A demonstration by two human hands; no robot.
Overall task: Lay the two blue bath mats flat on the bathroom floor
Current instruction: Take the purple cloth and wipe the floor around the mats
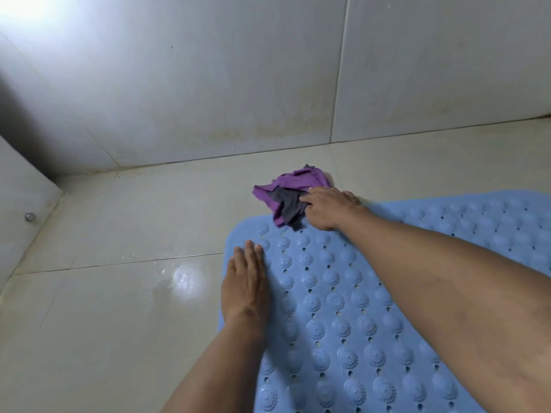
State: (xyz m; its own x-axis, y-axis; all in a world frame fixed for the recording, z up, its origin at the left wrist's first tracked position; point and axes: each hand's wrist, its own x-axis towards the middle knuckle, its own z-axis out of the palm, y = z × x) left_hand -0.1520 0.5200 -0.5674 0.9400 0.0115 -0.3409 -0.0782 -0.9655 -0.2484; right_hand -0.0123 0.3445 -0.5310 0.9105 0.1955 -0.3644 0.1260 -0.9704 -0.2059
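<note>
A blue bath mat [328, 293] with raised bumps and small holes lies flat on the pale tiled floor [119, 293], filling the lower right. A second blue mat [477, 216] lies beyond my right forearm at the far right, its edge against the first. My left hand [246, 281] rests palm down, fingers together, on the near mat's left edge. My right hand [329, 208] reaches across to the mat's far corner and presses on a crumpled purple and grey cloth [290, 192] that lies half on the mat, half on the floor.
A grey tiled wall [238, 84] rises just past the cloth and meets the floor in a dark grout line. A side wall with a small metal stud [29, 217] closes the left. A wet shine [182, 278] marks the floor left of the mat.
</note>
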